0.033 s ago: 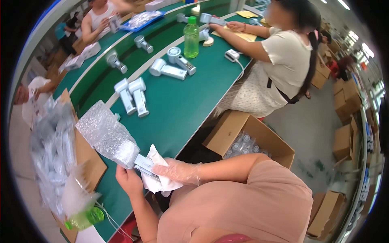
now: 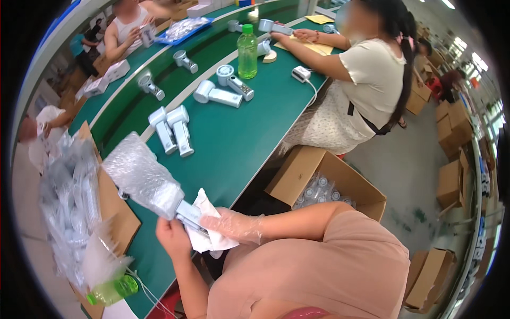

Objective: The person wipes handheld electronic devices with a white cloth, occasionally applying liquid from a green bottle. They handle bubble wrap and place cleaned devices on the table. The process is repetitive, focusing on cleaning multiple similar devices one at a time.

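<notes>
My left hand [image 2: 173,237] is closed on the mouth of a clear bubble-wrap bag [image 2: 141,170]. A light-blue handheld fan sticks out of that bag by its handle [image 2: 189,213]; its head is hidden inside the wrap. In a thin clear glove, my right hand [image 2: 228,223] grips the handle's lower end through a white cloth [image 2: 204,240]. Beyond the bag, two similar fans [image 2: 164,133] lie side by side on the green table [image 2: 234,138]. Another pair of fans [image 2: 218,95] lies farther off.
A green bottle [image 2: 247,53] stands near a co-worker [image 2: 366,69] holding a fan [image 2: 276,26]. Fans [image 2: 186,61] lie on the conveyor. At left are a heap of plastic bags [image 2: 69,202] and a tipped green bottle [image 2: 112,288]. An open carton [image 2: 297,178] sits beside me.
My left hand and the bubble-wrap bag have shifted slightly to the right, further along the handle. My right hand has barely moved.
</notes>
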Demonstrator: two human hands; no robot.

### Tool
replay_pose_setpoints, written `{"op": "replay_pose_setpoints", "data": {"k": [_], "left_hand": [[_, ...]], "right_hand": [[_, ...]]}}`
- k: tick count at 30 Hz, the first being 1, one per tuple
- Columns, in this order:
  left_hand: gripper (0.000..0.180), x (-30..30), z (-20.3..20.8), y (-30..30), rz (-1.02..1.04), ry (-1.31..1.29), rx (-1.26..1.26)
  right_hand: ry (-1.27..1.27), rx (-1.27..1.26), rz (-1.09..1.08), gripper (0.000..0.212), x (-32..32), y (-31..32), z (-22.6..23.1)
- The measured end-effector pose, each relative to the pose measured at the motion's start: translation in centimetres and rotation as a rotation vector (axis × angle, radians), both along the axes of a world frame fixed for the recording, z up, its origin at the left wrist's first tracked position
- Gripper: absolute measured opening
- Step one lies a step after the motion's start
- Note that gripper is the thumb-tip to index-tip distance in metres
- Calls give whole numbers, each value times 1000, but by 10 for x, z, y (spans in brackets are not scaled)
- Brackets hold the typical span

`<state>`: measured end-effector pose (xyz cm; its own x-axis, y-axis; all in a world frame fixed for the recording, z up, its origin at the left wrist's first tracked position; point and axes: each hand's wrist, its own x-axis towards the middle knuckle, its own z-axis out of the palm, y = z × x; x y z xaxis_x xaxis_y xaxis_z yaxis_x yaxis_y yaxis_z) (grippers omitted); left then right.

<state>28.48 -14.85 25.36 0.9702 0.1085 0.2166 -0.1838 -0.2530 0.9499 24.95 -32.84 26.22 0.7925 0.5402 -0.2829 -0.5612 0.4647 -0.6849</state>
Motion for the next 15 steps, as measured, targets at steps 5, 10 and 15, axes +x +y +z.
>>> {"op": "replay_pose_setpoints", "data": {"k": [5, 10, 15], "left_hand": [[6, -7, 13, -22, 65, -105, 189], [5, 1, 29, -22, 91, -382, 669], [8, 10, 20, -23, -135, -425, 961]], "right_hand": [[128, -66, -56, 42, 4, -11, 16], [62, -170, 62, 44, 4, -9, 7], [45, -261, 142, 54, 24, -25, 33]]}}
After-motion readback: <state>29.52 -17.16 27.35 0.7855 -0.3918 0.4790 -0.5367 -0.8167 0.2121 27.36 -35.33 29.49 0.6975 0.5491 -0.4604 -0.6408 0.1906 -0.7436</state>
